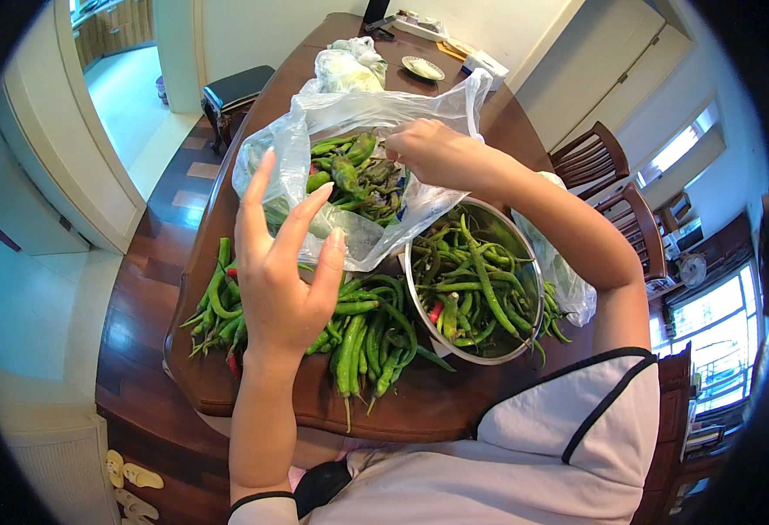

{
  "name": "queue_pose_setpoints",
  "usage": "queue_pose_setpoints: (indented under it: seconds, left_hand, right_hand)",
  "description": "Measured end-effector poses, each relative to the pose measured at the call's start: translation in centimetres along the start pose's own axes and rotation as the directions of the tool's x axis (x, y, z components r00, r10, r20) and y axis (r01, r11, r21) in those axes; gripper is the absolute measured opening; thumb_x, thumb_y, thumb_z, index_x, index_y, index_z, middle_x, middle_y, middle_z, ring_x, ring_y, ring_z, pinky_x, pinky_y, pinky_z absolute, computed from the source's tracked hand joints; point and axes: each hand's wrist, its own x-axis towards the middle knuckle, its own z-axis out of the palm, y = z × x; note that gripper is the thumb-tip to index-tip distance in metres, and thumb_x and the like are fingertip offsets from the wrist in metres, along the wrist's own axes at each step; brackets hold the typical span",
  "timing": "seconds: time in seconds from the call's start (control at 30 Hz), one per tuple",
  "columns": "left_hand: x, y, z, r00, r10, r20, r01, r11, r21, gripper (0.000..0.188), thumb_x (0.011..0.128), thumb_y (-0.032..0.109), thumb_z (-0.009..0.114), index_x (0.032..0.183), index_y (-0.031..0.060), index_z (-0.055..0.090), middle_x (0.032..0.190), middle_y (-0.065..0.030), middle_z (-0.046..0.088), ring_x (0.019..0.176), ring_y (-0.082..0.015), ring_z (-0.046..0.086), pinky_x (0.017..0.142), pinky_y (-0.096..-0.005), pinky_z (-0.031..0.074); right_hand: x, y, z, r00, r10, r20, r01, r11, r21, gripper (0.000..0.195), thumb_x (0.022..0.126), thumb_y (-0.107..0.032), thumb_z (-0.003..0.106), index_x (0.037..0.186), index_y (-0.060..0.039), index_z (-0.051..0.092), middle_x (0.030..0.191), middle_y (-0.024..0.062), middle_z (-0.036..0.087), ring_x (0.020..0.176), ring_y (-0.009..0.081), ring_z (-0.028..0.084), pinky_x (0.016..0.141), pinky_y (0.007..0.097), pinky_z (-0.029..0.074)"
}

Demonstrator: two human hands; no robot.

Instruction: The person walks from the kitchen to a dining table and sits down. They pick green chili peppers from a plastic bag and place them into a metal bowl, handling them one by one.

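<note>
My left hand [286, 269] is raised with its fingers spread and nothing in it, in front of the near left edge of a clear plastic bag [358, 108]. The bag lies wide open and holds green peppers [358, 151] and dark, wilted peppers [381, 180]. Over the bag's right side is my right hand [427, 151], fingers curled downward; its fingertips are partly hidden, and whether they grip anything is unclear. A round metal bowl [410, 289] to the right holds long green peppers [483, 275] and a red one [435, 311]. More long green peppers [358, 348] are piled on the table before me.
The brown wooden table [417, 417] carries another plastic bag [351, 65], a small dish [423, 68] and a tissue box [486, 64] at its far end. A further bag [565, 282] lies right of the bowl. Wooden chairs [591, 161] stand on the right, a dark stool [236, 88] on the left.
</note>
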Motion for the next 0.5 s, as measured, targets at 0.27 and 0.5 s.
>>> queue_pose_setpoints:
  seconds: [0.27, 0.5]
  left_hand:
    - [0.0, 0.2, 0.4, 0.998, 0.054, 0.009, -0.054, 0.998, 0.030, 0.043, 0.079, 0.014, 0.067, 0.120, 0.0009, 0.065, 0.141, -0.0201, 0.048, 0.129, -0.0391, 0.046, 0.108, -0.0498, 0.036]
    - [-0.1, -0.1, 0.3, 0.995, 0.099, 0.007, -0.099, 0.995, 0.031, 0.044, 0.076, 0.012, 0.065, 0.118, -0.0011, 0.065, 0.140, -0.0192, 0.047, 0.129, -0.0374, 0.046, 0.110, -0.0504, 0.034]
  right_hand:
    - [3.5, 5.4, 4.4, 0.971, 0.154, 0.181, -0.123, 0.977, -0.173, 0.015, 0.073, 0.007, 0.060, 0.086, 0.0066, 0.069, 0.087, 0.0270, 0.068, 0.088, 0.0421, 0.068, 0.076, 0.0472, 0.055]
    - [4.2, 7.5, 6.7, 0.982, 0.188, 0.028, -0.181, 0.970, -0.163, 0.011, 0.073, 0.002, 0.063, 0.082, 0.0017, 0.070, 0.082, 0.0240, 0.068, 0.084, 0.0404, 0.067, 0.071, 0.0462, 0.053]
